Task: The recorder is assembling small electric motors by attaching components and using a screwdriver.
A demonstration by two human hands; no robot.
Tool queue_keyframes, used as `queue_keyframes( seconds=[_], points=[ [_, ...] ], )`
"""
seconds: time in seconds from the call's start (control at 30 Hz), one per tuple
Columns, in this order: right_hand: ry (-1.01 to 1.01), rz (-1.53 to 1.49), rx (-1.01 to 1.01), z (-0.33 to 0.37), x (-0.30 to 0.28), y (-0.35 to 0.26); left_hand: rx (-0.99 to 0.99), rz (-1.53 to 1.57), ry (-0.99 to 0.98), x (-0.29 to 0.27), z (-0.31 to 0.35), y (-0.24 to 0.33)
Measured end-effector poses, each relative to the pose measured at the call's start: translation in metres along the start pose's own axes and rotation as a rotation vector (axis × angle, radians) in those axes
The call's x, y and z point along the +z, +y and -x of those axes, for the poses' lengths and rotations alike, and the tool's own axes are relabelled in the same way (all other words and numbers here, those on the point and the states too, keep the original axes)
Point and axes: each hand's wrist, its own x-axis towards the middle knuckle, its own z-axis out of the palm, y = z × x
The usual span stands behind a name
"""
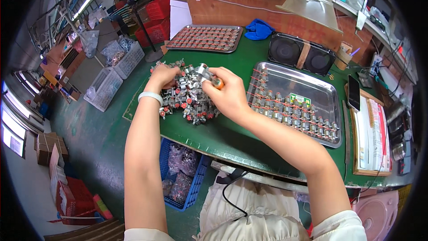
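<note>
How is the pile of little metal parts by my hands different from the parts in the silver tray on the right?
The pile is jumbled, while the tray parts stand in rows. The pile is heaped several deep; the tray parts form a single layer. The pile sits on the green table, whereas the tray parts lie in the metal tray. Both show small silvery pieces with reddish bits.
</note>
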Motion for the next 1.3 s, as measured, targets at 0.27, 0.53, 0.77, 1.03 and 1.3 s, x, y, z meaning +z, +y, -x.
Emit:
queue_keyframes(
  seconds=[0.27, 0.53, 0.77, 1.03, 1.3],
  points=[
    [-0.122, -0.144, 0.222, 0.09, -0.077, -0.02, 0.958, -0.112, 0.193, 0.047, 0.115, 0.007],
    [-0.202, -0.049, 0.378, 0.151, -0.127, -0.035, 1.253, -0.311, -0.154, 0.128, 0.203, -0.014],
    [-0.342, 0.486, 0.337, 0.152, -0.185, -0.051, 1.304, -0.301, -0.195, 0.169, 0.213, -0.009],
    [-0.468, 1.069, 0.186, 0.18, -0.219, -0.034, 1.242, -0.302, -0.03, 0.184, 0.217, -0.003],
    [-0.377, 0.697, 0.095, 0.151, -0.178, -0.031, 1.196, -0.338, -0.059, 0.178, 0.219, -0.008]
  ],
)
